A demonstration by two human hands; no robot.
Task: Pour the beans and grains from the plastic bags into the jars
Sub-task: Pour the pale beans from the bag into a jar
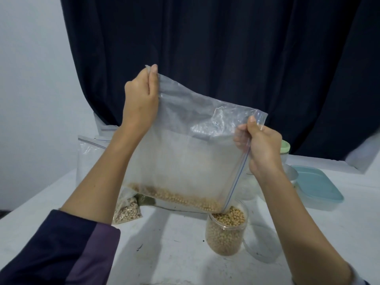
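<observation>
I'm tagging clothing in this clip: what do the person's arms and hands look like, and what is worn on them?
Both hands, left hand and right hand, are bare, with no gloves, rings or watch visible. The left sleeve is dark navy with a purple cuff, pushed up the forearm. A bit of the right sleeve shows at the frame's bottom edge.

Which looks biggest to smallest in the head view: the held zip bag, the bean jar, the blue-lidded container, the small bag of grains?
1. Held zip bag, by far the largest.
2. Blue-lidded container.
3. Bean jar.
4. Small bag of grains.
The container sits farther back and the jar nearer, so that pair is unsure.
</observation>
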